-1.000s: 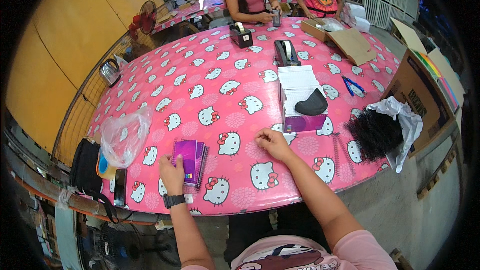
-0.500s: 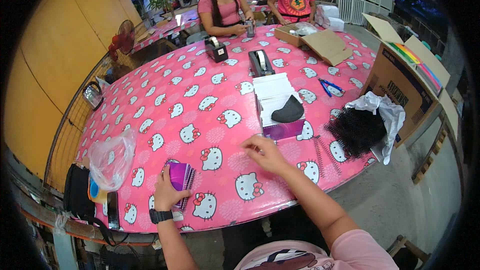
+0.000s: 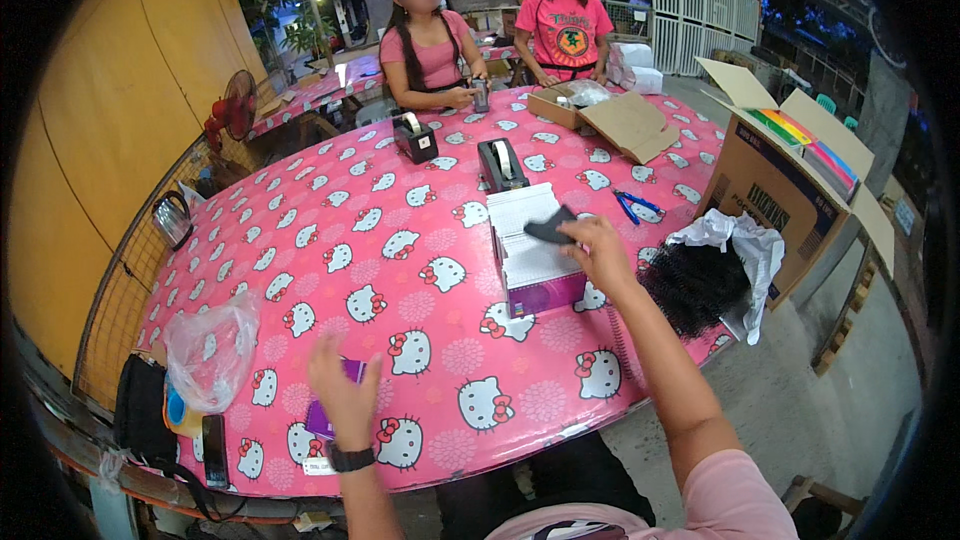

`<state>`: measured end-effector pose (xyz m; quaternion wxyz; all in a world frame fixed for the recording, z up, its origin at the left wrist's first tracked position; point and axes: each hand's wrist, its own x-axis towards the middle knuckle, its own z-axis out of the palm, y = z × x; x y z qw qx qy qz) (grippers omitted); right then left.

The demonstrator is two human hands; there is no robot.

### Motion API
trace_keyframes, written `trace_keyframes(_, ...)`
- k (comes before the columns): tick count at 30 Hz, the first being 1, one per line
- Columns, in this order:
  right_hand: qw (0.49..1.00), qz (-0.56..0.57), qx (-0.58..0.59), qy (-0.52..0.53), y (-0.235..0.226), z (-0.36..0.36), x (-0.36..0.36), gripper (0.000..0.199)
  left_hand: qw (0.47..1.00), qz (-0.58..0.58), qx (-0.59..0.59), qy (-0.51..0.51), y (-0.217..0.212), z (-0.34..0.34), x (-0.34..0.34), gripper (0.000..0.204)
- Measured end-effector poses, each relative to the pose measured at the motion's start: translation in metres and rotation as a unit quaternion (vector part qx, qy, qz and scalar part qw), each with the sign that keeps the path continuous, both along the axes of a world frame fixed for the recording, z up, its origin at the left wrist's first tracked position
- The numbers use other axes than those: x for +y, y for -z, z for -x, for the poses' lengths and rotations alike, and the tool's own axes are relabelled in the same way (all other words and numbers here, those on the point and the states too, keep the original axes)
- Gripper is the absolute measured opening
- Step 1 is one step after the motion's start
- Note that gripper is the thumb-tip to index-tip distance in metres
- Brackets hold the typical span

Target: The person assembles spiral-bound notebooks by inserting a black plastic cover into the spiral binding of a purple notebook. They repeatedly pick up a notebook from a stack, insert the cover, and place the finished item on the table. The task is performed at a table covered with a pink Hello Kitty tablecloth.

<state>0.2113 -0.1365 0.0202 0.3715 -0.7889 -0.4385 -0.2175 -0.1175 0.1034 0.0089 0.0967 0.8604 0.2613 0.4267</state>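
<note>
My right hand (image 3: 603, 252) grips a flat black piece with a curved edge (image 3: 545, 227). It holds the piece over a long row of white paper pads (image 3: 528, 258), whose near end has a purple face (image 3: 546, 297). At the left, my left hand (image 3: 345, 392) is spread, thumb apart from the fingers, above small purple-covered notebooks (image 3: 318, 421). The hand hides much of them, and I cannot tell whether it touches them. Black coil spirals (image 3: 692, 290) lie heaped in white paper (image 3: 765, 250) beyond my right forearm, with loose coils (image 3: 622, 340) nearer to it.
Two tape dispensers (image 3: 500, 166) (image 3: 414, 138) and blue pliers (image 3: 637, 206) lie farther back. A tall open carton (image 3: 765, 190) stands right. Left are a plastic bag (image 3: 210, 350), a phone (image 3: 214, 450) and a black bag (image 3: 145, 405). Two people (image 3: 425, 50) (image 3: 565, 25) are across the table.
My right hand has reached forward and right and taken hold of the black curved piece, now lifted and turned. My left hand has loosened from the purple notebooks. The view has shifted.
</note>
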Motion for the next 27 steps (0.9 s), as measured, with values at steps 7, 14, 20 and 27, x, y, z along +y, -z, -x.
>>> trace_keyframes(7,0.992,0.124,0.003,0.034,0.019,-0.035,0.02,0.034,0.938,-0.056,-0.027,0.34,-0.004,-0.145,-0.096,0.015)
trace_keyframes(14,0.976,0.024,0.188,0.109,0.0,0.031,-0.064,0.02,0.936,-0.13,0.016,0.327,0.029,-0.223,-0.095,0.016)
trace_keyframes(20,0.948,0.129,0.204,0.207,0.059,0.071,-0.098,0.022,0.936,-0.121,0.044,0.329,0.025,-0.23,-0.102,0.015)
trace_keyframes(27,0.946,0.142,0.209,0.204,0.064,0.064,-0.089,0.023,0.924,0.008,0.072,0.375,-0.018,-0.17,-0.094,0.014)
